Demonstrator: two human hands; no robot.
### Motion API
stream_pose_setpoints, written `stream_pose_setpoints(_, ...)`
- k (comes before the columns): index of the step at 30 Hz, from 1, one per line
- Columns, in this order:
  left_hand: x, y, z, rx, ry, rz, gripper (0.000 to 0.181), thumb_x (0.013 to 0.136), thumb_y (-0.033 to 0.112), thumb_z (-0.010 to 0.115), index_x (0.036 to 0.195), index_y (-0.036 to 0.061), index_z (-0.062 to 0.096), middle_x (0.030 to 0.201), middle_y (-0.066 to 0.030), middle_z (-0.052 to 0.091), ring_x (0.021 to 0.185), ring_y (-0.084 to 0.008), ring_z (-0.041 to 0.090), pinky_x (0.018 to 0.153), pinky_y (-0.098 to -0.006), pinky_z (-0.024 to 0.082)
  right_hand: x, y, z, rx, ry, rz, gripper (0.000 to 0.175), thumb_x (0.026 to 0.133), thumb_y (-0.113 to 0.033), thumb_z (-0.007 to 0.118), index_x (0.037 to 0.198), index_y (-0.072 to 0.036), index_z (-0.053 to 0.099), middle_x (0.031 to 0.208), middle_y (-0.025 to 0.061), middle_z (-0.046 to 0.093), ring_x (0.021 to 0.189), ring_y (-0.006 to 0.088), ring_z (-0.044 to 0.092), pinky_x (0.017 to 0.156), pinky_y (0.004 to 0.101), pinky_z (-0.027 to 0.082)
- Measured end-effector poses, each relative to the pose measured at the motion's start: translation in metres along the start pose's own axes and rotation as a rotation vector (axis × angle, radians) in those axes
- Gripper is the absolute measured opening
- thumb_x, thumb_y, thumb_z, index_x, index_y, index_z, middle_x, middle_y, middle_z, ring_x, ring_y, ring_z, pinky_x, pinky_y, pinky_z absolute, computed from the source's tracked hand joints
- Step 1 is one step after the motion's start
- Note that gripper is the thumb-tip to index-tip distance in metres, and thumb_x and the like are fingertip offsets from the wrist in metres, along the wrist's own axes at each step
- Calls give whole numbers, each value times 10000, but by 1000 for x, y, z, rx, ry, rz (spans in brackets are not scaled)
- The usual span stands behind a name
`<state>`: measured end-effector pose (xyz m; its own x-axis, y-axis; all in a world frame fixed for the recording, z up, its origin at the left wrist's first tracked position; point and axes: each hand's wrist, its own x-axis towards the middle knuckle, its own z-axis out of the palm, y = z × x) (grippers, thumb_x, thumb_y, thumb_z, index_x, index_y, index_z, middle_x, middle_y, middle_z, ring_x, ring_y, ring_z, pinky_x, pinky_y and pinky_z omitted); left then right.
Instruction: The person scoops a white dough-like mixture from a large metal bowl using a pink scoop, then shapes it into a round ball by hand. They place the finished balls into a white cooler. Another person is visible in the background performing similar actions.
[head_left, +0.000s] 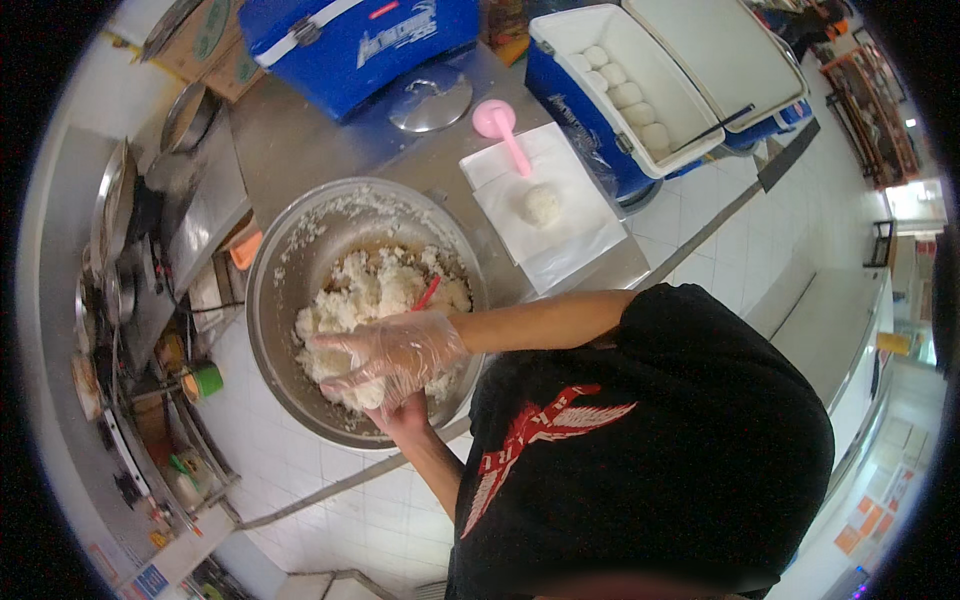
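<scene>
A wide metal pot (262, 375) holds a mass of loose white rice (360, 296), with grains stuck on its inner wall. My right hand (405, 352), in a clear plastic glove, curves over a clump of rice (367, 393) inside the near part of the pot. Beneath it, my left hand (409, 418) supports the clump, its fingers mostly hidden by the right hand and rice. A red handle (427, 293) sticks up from the rice. One round rice ball (541, 205) rests on white sheets (577, 244) at the right of the pot.
A pink ladle (511, 142) lies across the sheets' far edge. Behind stand a blue cooler (360, 52) and a metal lid (430, 97). An open cooler (660, 82) at the right holds several rice balls (626, 95). Stove shelving and pans (112, 202) line the left.
</scene>
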<state>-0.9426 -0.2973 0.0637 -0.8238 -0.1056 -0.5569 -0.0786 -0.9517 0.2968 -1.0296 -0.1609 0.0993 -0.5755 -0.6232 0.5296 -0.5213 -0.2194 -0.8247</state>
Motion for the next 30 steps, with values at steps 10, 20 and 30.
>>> stream_pose_setpoints(10,58,51,-32,1420,32,16,413,1020,168,595,1403,23,545,1171,-168,684,977,-247,710,779,-417,597,14,-59,-127,-395,134,-84,762,822,-389,807,1499,-192,520,1455,249,458,1246,428,589,1023,501,524)
stream_pose_setpoints(20,1,-31,161,2063,9,718,222,966,39,651,1181,33,706,951,-105,721,788,-159,683,594,-289,534,-53,105,-273,-781,403,225,767,866,-388,784,1552,-278,459,1595,202,343,1313,389,556,1059,488,513)
stream_pose_setpoints(30,47,-229,112,1898,-893,-346,330,873,205,813,1162,81,714,1099,-132,726,1035,-308,693,914,-438,543,-85,195,-271,-906,299,395,605,946,-362,671,1516,-265,492,1584,121,412,1417,370,449,1132,542,411)
